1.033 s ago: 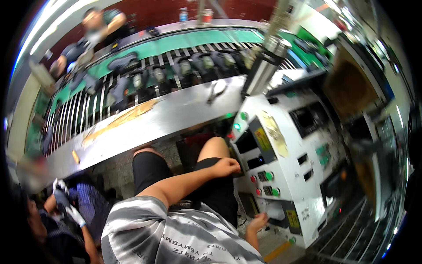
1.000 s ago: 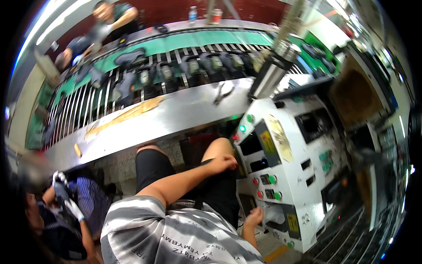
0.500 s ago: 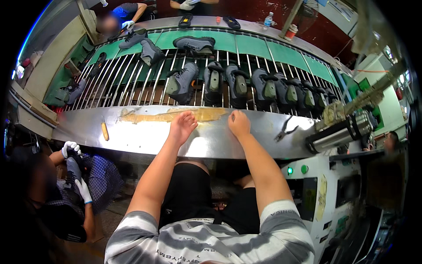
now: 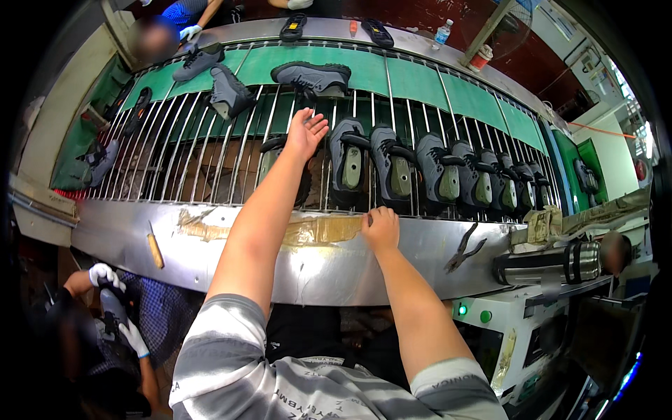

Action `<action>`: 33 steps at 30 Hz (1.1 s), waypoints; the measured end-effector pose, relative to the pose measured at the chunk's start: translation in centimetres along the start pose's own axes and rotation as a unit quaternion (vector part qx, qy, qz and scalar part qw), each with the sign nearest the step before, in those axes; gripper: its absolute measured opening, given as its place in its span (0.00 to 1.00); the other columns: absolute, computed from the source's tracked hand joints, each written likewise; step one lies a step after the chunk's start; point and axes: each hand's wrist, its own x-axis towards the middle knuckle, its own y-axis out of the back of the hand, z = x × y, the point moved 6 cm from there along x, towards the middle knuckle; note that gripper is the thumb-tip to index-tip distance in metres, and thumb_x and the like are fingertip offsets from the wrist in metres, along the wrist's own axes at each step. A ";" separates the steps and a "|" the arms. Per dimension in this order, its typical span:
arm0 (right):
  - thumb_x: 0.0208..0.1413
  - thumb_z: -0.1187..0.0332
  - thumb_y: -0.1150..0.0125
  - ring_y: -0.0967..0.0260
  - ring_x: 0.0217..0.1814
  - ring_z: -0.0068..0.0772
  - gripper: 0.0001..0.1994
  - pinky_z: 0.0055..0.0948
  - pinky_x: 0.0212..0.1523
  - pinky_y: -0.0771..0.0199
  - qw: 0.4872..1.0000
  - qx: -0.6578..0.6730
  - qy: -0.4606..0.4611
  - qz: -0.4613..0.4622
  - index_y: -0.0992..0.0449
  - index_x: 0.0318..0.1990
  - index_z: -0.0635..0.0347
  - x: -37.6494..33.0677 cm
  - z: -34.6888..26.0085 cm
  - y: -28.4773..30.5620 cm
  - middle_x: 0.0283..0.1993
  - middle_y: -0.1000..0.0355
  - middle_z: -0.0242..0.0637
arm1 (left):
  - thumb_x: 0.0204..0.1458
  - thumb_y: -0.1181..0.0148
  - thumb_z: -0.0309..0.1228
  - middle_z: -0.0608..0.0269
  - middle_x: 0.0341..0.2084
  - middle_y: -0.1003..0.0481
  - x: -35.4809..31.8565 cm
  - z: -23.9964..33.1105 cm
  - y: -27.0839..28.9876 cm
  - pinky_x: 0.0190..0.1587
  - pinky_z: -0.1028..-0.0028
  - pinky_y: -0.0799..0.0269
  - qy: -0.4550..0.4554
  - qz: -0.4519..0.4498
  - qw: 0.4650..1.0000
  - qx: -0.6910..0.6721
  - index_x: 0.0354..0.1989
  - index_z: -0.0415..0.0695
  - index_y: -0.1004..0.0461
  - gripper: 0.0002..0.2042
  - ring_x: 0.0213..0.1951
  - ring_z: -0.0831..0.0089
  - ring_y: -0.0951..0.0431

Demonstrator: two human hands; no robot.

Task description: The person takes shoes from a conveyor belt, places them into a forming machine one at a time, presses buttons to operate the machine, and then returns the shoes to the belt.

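My left hand (image 4: 306,134) reaches over the roller rack, palm up with its fingers apart, holding nothing. Just beyond it, a grey shoe (image 4: 315,75) lies on its side on a green sheet. Beneath my left forearm is another shoe, mostly hidden, with its olive last (image 4: 269,162) partly showing. My right hand (image 4: 381,229) rests at the metal ledge's far edge with its fingers curled in, and nothing shows in it. Nearest beyond that hand are a grey shoe on an olive last (image 4: 348,164) and a similar shoe (image 4: 390,164).
Several lasted shoes continue rightward along the metal rods (image 4: 185,157). The metal ledge (image 4: 329,269) holds a wooden-handled tool (image 4: 155,248), pliers (image 4: 463,250) and a steel flask (image 4: 546,264). At lower left a co-worker's gloved hands (image 4: 133,339) hold a shoe. Another gloved hand (image 4: 190,32) is at far left.
My left hand has moved forward from the ledge to over the rods, its forearm now covering a shoe. My right hand stays by the ledge edge. The view has shifted.
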 end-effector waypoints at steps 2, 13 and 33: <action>0.51 0.62 0.42 0.34 0.41 0.41 0.09 0.39 0.46 0.36 1.000 0.015 -0.002 -0.006 0.25 0.26 0.57 0.4 -0.2 -0.1 0.32 0.31 0.36 | 0.54 0.42 0.42 0.51 0.47 0.31 4.0 0.2 0.6 0.47 0.62 0.26 0.008 0.038 0.992 0.116 0.54 0.40 0.37 0.24 0.45 0.59 0.27; 0.47 0.64 0.40 0.34 0.41 0.42 0.08 0.39 0.45 0.35 0.998 0.052 -0.028 -0.012 0.25 0.28 0.59 1.0 0.2 0.1 0.32 0.31 0.38 | 0.43 0.44 0.45 0.47 0.46 0.23 17.9 2.2 1.1 0.53 0.61 0.29 0.015 0.135 0.597 0.791 0.44 0.41 0.20 0.24 0.52 0.53 0.24; 0.48 0.62 0.39 0.33 0.42 0.41 0.13 0.38 0.47 0.35 0.999 0.041 -0.029 0.001 0.24 0.38 0.59 1.3 -1.1 0.3 0.34 0.30 0.38 | 0.55 0.51 0.39 0.65 0.09 0.40 15.1 10.1 -1.8 0.13 0.71 0.43 -0.176 0.108 0.942 0.266 0.19 0.40 0.31 0.17 0.09 0.71 0.37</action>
